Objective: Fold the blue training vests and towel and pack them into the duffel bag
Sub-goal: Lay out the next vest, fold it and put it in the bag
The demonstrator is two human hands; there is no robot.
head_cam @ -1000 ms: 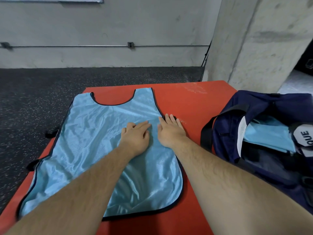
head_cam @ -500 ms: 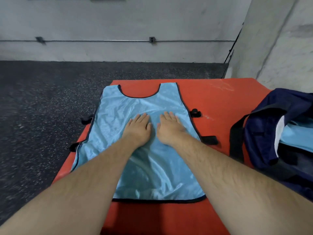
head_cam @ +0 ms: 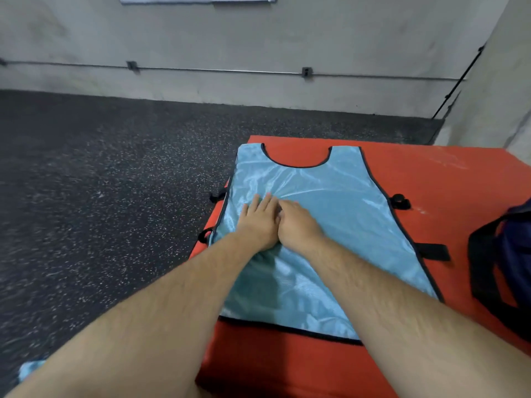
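red mat [head_cam: 445,179] | dark speckled floor [head_cam: 100,196] | grey concrete wall [head_cam: 258,33] | wall conduit [head_cam: 218,70]

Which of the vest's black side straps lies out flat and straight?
The lower strap on the right edge of the blue training vest, nearest the duffel bag; the other three are curled.

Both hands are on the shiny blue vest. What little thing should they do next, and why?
Probably sweep the left hand and right hand apart to smooth the vest: it lies unfolded on the red mat, creased around the hands.
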